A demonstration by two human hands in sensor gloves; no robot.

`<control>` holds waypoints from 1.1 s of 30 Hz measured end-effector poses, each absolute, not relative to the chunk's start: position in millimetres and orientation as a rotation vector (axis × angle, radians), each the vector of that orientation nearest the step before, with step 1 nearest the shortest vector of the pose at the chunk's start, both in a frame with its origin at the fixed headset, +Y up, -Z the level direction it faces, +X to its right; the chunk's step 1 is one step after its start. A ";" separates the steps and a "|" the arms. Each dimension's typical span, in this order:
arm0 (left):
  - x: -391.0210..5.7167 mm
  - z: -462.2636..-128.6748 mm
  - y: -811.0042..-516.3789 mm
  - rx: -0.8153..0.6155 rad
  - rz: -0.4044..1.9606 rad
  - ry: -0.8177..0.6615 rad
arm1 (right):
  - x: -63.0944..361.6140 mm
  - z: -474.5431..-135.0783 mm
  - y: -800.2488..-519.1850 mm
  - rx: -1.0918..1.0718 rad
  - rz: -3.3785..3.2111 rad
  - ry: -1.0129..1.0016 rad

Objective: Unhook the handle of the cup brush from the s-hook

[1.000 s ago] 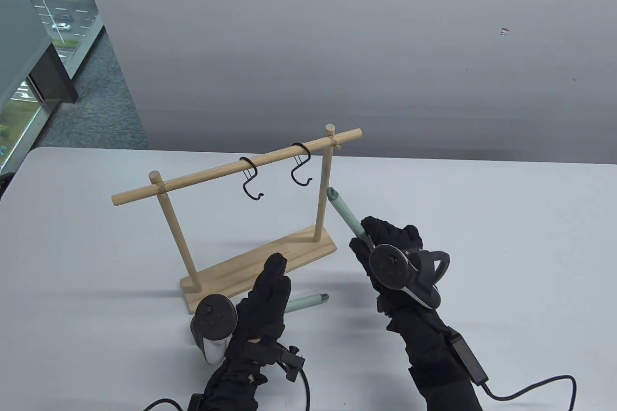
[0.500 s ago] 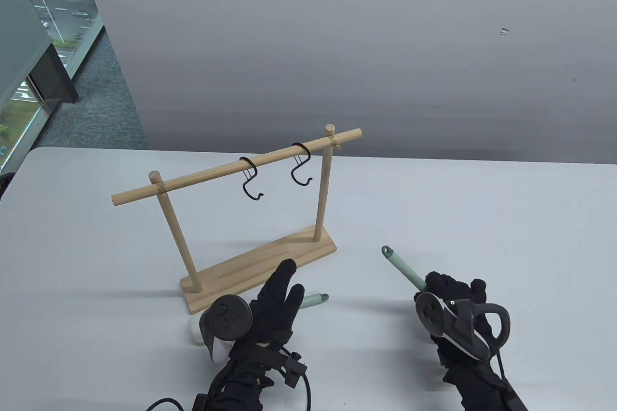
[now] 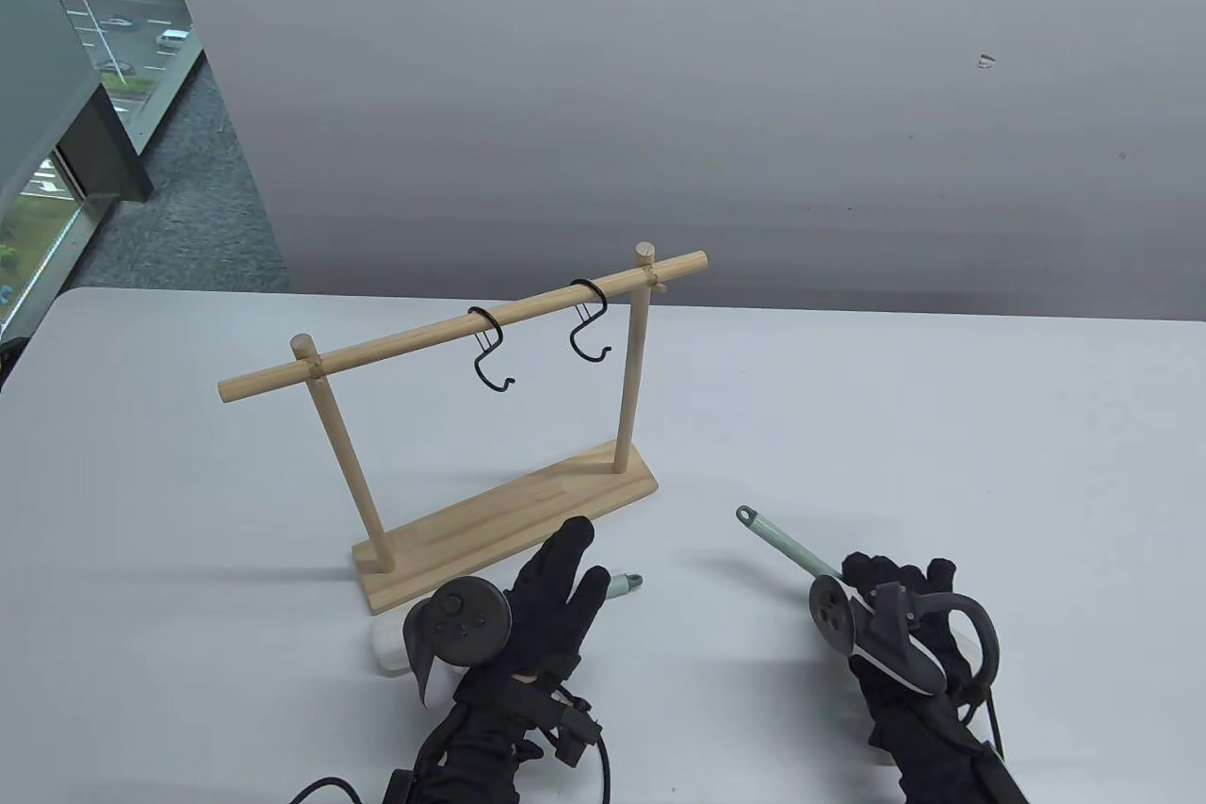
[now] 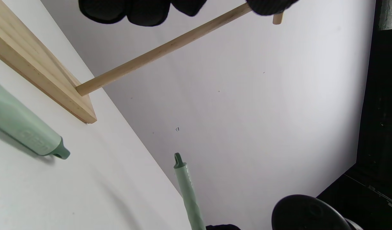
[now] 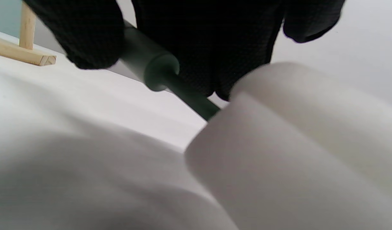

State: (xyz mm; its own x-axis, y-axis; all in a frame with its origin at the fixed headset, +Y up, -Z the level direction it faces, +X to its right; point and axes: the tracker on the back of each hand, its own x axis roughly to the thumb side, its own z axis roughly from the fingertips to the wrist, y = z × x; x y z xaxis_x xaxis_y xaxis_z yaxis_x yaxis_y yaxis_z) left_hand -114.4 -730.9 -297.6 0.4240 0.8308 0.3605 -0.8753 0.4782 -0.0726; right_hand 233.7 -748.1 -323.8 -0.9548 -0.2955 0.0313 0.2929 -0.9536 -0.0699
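Looks like an office or lab-style recording room — plain white table (image 3: 942, 427) pushed up near a bare grey wall (image 3: 660, 88), grey carpet floor (image 3: 188, 210) beside it. Tall window (image 3: 85, 22) at the left edge of the table view shows a road with cars and trees far below, so an upper floor of a building. Only a small wooden hanging rack (image 3: 471, 427) with two black s-hooks (image 3: 492, 352) stands on the table — staged setup, no household or kitchen fittings around it.

White table (image 3: 942, 427), grey wall (image 3: 660, 88), window (image 3: 85, 22) at left.
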 end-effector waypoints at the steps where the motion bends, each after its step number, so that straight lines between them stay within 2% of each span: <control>1: -114.3 -297.7 -731.3 0.132 1.069 -0.373 | 233.7 -323.9 -749.3 -0.057 -2.838 0.083; 10: -114.0 -297.7 -732.4 0.121 1.066 -0.376 | 238.5 -326.8 -761.1 -0.020 -2.797 -0.076; 21: -113.7 -297.8 -732.9 0.115 1.062 -0.378 | 237.9 -324.3 -758.1 -0.017 -2.792 -0.152; 33: -113.7 -298.0 -733.6 0.101 1.053 -0.374 | 238.9 -324.7 -758.3 -0.011 -2.807 -0.145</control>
State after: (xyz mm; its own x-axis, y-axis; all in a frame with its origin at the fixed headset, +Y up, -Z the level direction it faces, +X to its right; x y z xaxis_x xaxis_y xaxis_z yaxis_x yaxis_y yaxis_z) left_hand -113.7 -733.6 -298.0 0.4380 0.8286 0.3485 -0.8627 0.4964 -0.0960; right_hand 238.9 -758.3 -324.7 -0.9456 -0.3244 0.0240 0.3252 -0.9405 0.0989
